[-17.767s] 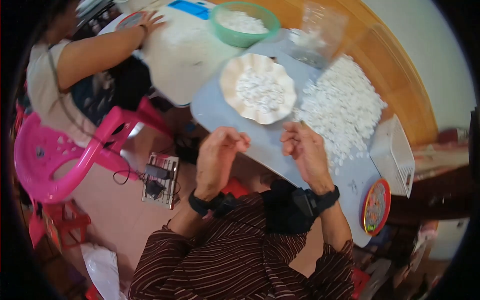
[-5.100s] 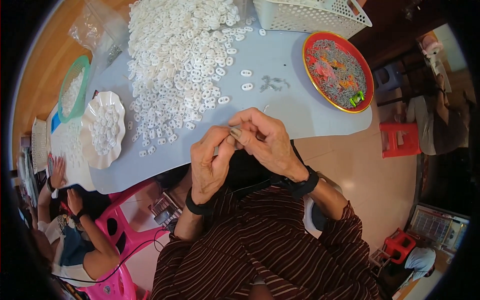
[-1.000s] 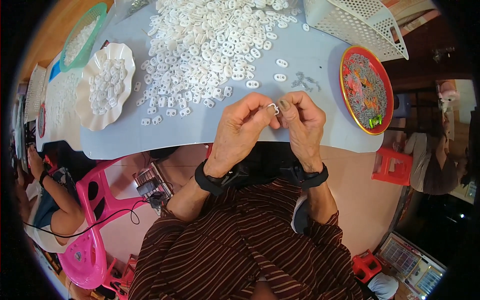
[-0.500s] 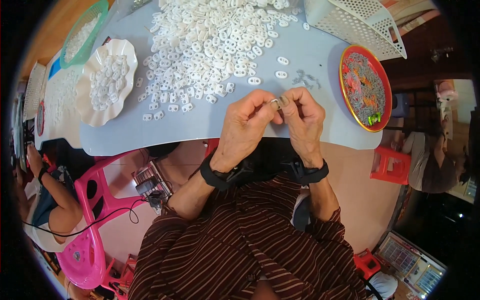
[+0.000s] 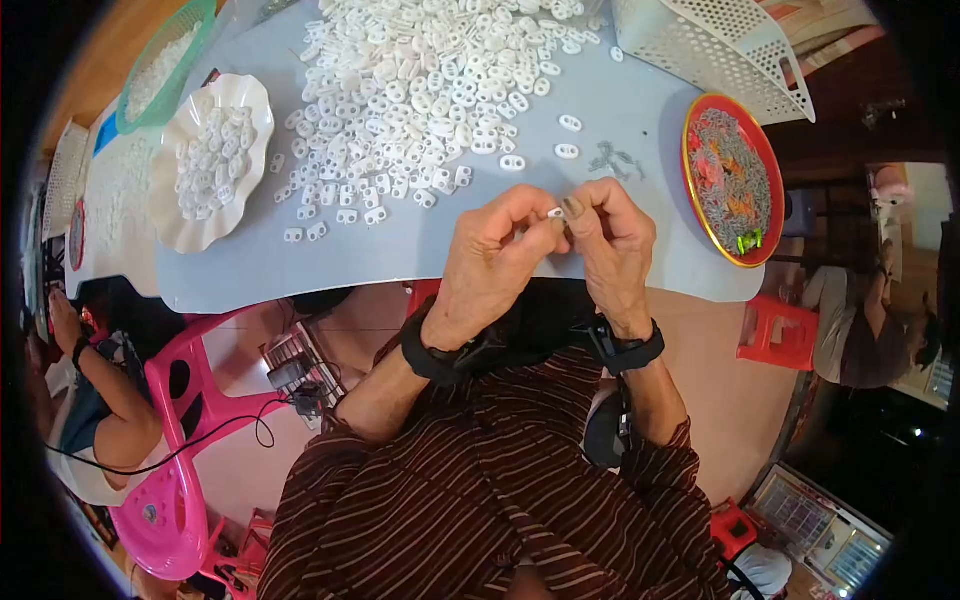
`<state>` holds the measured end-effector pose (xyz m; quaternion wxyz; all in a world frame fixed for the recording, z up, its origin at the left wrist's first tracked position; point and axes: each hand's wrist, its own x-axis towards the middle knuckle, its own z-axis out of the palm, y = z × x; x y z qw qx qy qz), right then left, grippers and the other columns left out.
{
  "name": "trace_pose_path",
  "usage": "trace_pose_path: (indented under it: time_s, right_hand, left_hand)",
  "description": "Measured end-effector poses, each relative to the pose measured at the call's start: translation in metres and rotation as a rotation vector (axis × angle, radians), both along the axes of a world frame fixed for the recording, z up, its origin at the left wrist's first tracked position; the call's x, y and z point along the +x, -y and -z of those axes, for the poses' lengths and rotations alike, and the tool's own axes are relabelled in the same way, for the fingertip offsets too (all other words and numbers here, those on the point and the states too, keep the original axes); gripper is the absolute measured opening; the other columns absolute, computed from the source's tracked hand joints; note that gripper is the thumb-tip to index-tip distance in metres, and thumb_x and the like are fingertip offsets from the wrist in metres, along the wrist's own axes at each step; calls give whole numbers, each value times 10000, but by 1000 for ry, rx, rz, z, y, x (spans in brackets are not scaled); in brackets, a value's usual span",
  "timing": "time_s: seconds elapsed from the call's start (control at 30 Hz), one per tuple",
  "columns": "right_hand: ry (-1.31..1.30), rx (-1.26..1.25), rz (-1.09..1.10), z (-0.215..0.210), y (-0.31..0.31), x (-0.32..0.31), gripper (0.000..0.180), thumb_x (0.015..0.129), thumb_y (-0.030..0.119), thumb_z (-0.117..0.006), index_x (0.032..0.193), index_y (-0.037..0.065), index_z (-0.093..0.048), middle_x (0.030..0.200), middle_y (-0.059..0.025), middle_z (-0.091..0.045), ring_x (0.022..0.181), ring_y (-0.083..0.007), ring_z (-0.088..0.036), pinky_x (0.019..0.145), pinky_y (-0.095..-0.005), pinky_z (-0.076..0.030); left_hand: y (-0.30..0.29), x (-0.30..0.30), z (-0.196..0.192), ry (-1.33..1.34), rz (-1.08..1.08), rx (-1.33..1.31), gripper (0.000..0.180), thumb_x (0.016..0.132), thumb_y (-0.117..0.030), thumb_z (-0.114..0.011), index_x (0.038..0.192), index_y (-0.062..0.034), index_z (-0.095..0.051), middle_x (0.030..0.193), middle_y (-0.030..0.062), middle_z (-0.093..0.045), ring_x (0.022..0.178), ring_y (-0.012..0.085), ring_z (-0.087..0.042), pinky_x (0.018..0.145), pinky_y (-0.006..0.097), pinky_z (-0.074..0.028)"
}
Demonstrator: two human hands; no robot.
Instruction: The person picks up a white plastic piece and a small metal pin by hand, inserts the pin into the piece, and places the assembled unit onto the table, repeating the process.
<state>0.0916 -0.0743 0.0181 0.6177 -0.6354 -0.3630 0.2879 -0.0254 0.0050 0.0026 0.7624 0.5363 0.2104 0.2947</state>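
Note:
Above the table's front edge, my hands meet fingertip to fingertip. My left hand (image 5: 492, 262) is closed in a pinch on a small white plastic piece (image 5: 556, 213), mostly covered by the fingers. My right hand (image 5: 617, 255) is closed too, thumb and forefinger pressed together against that piece; whatever else it grips is hidden. Beyond my hands spreads a large heap of white oval two-hole plastic pieces (image 5: 400, 110), with a few lying apart. Several tiny grey parts (image 5: 613, 160) are scattered just past my right hand.
A red gold-rimmed dish (image 5: 690, 165) of small grey parts stands right, near a white perforated basket (image 5: 690, 50). On the left are a scalloped white plate (image 5: 262, 150) with finished-looking white pieces and a green basket (image 5: 130, 112). Another person's arm (image 5: 115, 385) shows by a pink chair (image 5: 185, 500).
Both hands have shifted very slightly to the right and nearer my body. My left fingers have turned a little, so more of the white piece shows between the fingertips.

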Motion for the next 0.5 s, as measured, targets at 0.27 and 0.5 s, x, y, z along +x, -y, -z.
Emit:
trace_pose_path:
  time_s: [0.27, 0.5]
  right_hand:
    - [-101, 41, -39, -2, 3, 5, 176, 942, 167, -608, 860, 13, -583, 712, 16, -567, 620, -31, -464, 538, -189, -372]
    - [-3, -1, -85, -2, 4, 7, 162, 937, 154, -613, 912, -6, -612, 733, 11, -576, 628, -40, -482, 562, -185, -399]
  left_hand:
    - [-3, 1, 0, 10, 3, 12, 47, 891, -44, -560, 894, -13, -595, 730, 1, -630, 656, 16, -483, 558, 191, -358]
    - [-7, -5, 2, -11, 81, 41, 77, 938, -39, -546, 975, 8, -595, 810, 45, -647, 777, 98, -606, 731, 240, -488]
